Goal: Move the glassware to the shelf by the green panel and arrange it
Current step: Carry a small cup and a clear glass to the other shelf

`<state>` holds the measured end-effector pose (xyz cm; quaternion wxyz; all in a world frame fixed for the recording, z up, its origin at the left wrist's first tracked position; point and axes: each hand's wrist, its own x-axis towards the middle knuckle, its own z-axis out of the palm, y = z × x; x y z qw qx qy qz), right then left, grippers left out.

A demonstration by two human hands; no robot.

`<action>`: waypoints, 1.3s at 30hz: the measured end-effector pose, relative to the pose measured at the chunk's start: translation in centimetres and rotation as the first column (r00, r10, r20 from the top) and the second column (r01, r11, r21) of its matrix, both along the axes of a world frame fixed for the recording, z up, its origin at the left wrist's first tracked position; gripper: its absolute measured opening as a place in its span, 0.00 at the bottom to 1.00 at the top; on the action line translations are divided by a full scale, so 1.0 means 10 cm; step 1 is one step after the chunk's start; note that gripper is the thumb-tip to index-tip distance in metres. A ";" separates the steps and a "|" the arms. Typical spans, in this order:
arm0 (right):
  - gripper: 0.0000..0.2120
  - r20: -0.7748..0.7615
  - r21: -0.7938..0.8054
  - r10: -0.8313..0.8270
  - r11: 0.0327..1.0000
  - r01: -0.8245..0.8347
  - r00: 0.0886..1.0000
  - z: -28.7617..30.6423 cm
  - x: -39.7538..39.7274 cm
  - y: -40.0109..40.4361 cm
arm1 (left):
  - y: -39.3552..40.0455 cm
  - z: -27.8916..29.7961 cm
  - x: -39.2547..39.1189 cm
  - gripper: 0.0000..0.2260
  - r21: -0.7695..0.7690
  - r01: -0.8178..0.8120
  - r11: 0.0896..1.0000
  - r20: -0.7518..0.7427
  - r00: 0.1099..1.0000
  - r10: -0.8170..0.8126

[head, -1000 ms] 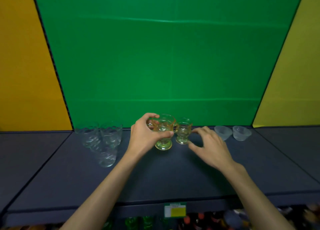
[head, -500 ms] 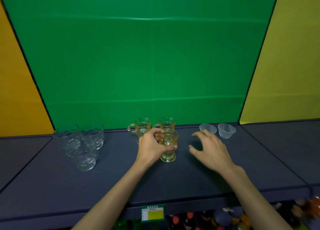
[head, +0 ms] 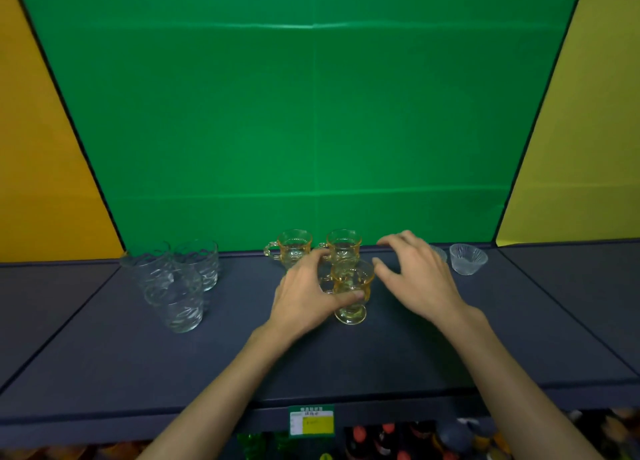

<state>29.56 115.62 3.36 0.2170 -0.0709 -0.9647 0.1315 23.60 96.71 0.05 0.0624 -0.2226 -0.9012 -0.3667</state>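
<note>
Green panel (head: pixel 311 113) backs the dark shelf (head: pixel 242 355). Left hand (head: pixel 304 296) grips the front amber footed mug (head: pixel 351 291), standing before two amber mugs (head: pixel 294 248). Right hand (head: pixel 415 279) hovers alongside, fingers spread, holding nothing. Clear tumblers (head: pixel 176 279) stand left.

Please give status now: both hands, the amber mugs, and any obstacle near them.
Left hand grips front amber mug on shelf. Right hand open, beside it, holds nothing. Two amber mugs close behind; clear tumblers left, small bowl right.
</note>
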 end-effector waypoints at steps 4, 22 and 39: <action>0.20 -0.020 0.008 0.061 0.998 -0.061 0.998 0.08 -0.12 -0.24 | -0.31 0.17 -0.01 0.30 -0.090 -0.011 0.996 -0.158 0.987 -0.004; 0.19 -0.027 0.115 0.408 0.908 -0.402 0.913 0.16 -0.65 -3.14 | -3.29 0.42 0.00 0.25 -0.394 -0.443 0.805 -0.428 0.864 0.266; 0.20 0.064 0.089 0.521 0.846 -0.525 0.851 -0.20 -1.05 -6.38 | -6.73 0.19 0.07 0.27 -0.419 -0.567 0.709 -0.344 0.822 0.454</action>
